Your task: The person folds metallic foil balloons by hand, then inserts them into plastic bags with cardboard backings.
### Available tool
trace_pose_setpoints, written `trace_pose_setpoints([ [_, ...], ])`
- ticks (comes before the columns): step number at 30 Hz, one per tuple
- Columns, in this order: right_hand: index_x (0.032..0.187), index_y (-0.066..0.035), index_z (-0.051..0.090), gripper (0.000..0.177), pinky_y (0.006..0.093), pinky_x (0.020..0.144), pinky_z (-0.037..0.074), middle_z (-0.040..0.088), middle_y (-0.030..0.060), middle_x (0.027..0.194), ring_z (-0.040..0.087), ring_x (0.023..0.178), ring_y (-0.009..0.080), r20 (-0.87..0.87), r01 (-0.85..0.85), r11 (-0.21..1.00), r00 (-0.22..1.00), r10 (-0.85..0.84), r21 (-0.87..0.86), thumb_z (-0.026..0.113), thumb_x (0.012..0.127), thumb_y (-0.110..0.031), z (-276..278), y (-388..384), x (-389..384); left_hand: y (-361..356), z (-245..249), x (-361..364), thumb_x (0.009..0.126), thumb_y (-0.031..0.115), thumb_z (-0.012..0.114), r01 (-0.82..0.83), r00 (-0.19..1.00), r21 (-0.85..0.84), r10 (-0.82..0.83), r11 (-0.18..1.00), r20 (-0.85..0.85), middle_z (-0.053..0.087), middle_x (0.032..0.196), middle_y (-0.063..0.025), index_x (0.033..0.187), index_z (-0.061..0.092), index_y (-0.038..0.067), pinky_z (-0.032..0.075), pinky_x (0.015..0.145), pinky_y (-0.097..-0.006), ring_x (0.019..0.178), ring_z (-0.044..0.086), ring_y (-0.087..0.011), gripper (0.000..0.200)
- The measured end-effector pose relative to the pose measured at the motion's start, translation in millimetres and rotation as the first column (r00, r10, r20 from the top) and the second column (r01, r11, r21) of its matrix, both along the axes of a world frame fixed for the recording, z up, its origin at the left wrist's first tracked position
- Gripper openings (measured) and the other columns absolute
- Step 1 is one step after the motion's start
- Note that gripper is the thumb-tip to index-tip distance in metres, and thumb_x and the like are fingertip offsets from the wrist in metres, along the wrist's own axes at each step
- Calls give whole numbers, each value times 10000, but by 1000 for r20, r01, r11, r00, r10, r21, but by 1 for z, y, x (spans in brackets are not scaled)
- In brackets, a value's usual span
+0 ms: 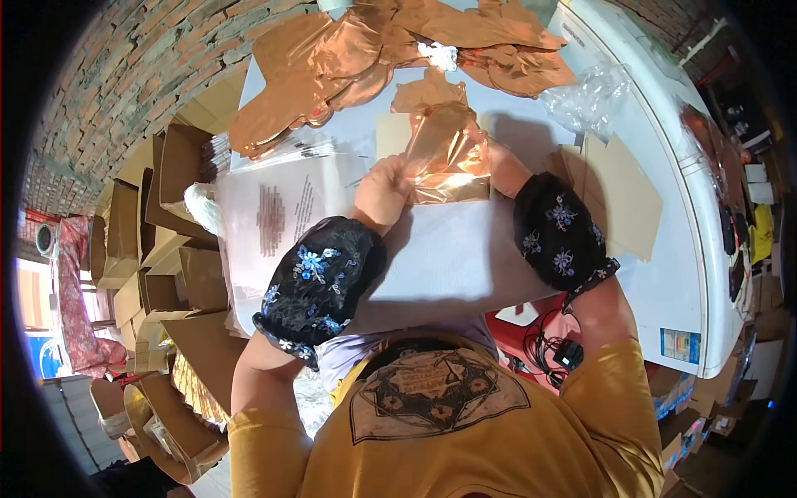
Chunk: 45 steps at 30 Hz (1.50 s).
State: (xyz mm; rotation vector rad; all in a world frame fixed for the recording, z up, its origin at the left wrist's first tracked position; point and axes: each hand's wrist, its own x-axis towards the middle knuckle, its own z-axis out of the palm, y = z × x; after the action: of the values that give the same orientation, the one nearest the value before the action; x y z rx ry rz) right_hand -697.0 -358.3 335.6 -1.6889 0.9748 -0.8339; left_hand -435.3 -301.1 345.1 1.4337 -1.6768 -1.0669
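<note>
My left hand grips the left edge of a shiny copper foil piece that lies folded over a beige card on the white table. My right hand is mostly hidden behind the foil and holds its right side. Both forearms wear black sleeve covers with blue flower embroidery. A white sheet lies under my wrists.
A heap of copper foil shapes fills the far side of the table. Clear printed bags are stacked at the left, brown card pieces at the right, crumpled clear plastic beyond them. Cardboard boxes stand along the brick wall.
</note>
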Motion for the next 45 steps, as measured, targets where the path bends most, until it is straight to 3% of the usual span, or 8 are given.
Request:
trace_pose_setpoints([
  [9, 1176, 91, 550, 440, 377, 1057, 386, 570, 280, 1196, 492, 1209, 392, -218, -7, 964, 975, -53, -265, 509, 739, 124, 26, 16, 7, 38, 32, -19, 834, -7, 594, -200, 947, -493, 297, 847, 125, 539, 1027, -218, 1087, 508, 4, 463, 794, -452, 938, 535, -405, 267],
  [12, 1160, 93, 563, 416, 375, 1072, 373, 577, 268, 1196, 491, 1208, 389, -332, -63, 874, 936, -115, -482, 555, 744, 99, -14, -6, -4, 71, 64, -25, 827, -1, 581, 234, 948, -547, -63, 804, 313, 552, 1091, -207, 1158, 562, 19, 433, 864, -467, 1033, 515, -389, 333],
  [15, 1175, 54, 580, 397, 362, 1091, 356, 590, 249, 1202, 502, 1192, 379, -331, -85, 899, 941, -69, -429, 585, 778, 60, -16, -8, -11, 85, 43, -31, 930, 297, 590, 458, 756, -503, -22, 733, 655, 429, 1460, -140, 1402, 446, 57, 321, 1117, -408, 1359, 393, -305, 549],
  [24, 1187, 15, 596, 273, 341, 1027, 407, 611, 183, 1208, 565, 1145, 263, -192, 42, 996, 980, -57, -81, 526, 929, -38, 21, 10, 1, 87, 25, -35, 958, 437, 509, 428, 682, -410, 9, 805, 731, 316, 1552, -87, 1489, 335, 90, 222, 1176, -403, 1438, 284, -255, 658],
  [27, 1244, 15, 556, 324, 334, 1024, 412, 593, 161, 1249, 572, 1148, 234, 425, 163, 894, 835, -351, 418, 532, 924, -31, 28, 13, 1, 87, 25, -35, 962, 431, 505, 426, 692, -401, -6, 811, 722, 312, 1553, -90, 1490, 332, 87, 217, 1176, -408, 1441, 275, -258, 654],
  [30, 1315, -1, 509, 425, 380, 1074, 375, 537, 154, 1338, 523, 1241, 274, 255, 543, 825, 829, -497, -158, 566, 902, -83, 40, 45, 8, 86, 21, -35, 966, 423, 501, 424, 709, -419, -7, 803, 705, 309, 1554, -95, 1490, 333, 88, 219, 1173, -415, 1446, 264, -262, 645],
  [33, 1373, -11, 457, 541, 427, 1120, 316, 474, 152, 1411, 423, 1341, 312, -398, -144, 638, 875, -276, -757, 609, 895, -211, 55, 93, 15, 85, 22, -34, 967, 419, 499, 436, 699, -421, -5, 796, 715, 329, 1543, -109, 1477, 355, 80, 233, 1165, -422, 1437, 284, -273, 629],
  [45, 1430, -6, 371, 703, 469, 1148, 259, 314, 142, 1532, 278, 1424, 332, -683, -279, 789, 694, -228, -547, 595, 890, -398, 41, 112, 10, 85, 34, -40, 975, 393, 487, 403, 726, -454, 24, 795, 687, 357, 1515, -150, 1423, 419, 29, 256, 1151, -450, 1425, 294, -314, 581],
])
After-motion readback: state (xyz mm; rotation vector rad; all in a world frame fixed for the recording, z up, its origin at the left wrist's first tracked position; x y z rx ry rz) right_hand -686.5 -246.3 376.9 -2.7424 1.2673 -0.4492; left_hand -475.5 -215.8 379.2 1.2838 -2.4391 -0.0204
